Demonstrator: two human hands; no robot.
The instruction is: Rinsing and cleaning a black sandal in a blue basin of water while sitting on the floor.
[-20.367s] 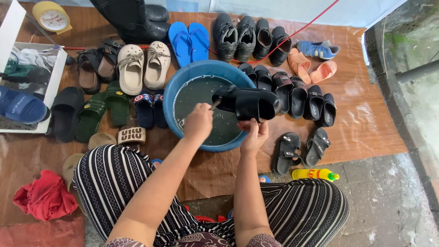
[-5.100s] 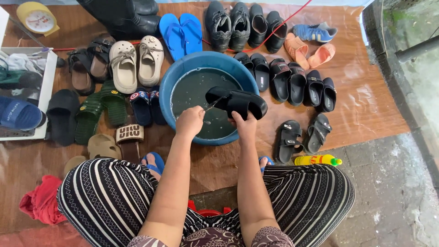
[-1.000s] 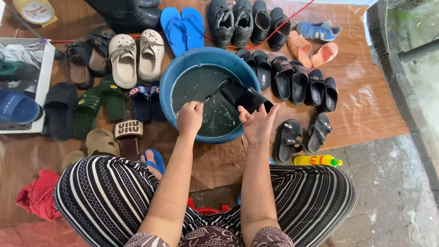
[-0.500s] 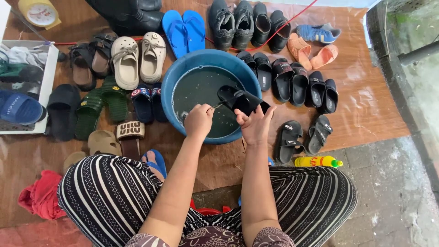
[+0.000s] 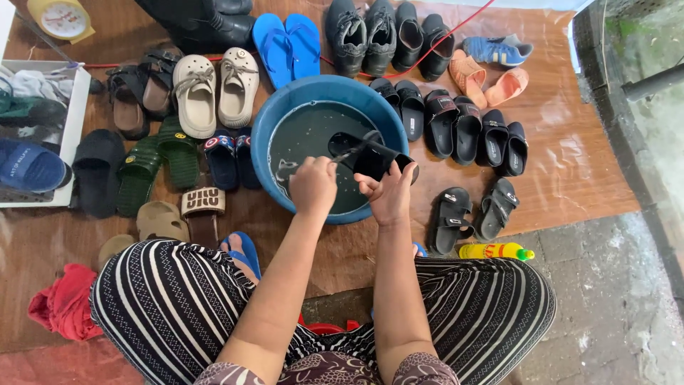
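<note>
A blue basin (image 5: 265, 135) of dark water sits in front of my knees. My right hand (image 5: 388, 196) holds a black slipper (image 5: 367, 155) over the basin's near right side. My left hand (image 5: 313, 187) is closed on a thin brush (image 5: 356, 146) whose head rests against the slipper's strap.
Many pairs of shoes and sandals ring the basin: cream clogs (image 5: 214, 89), blue flip-flops (image 5: 288, 43), black slides (image 5: 470, 132), green sandals (image 5: 153, 160). A yellow bottle (image 5: 495, 251) lies by my right knee, a red cloth (image 5: 64, 303) by my left. A white tray (image 5: 75, 135) holds shoes at far left.
Over the last second my right hand has turned the slipper slightly and my left hand has shifted the brush along it. Both hands stay over the basin.
</note>
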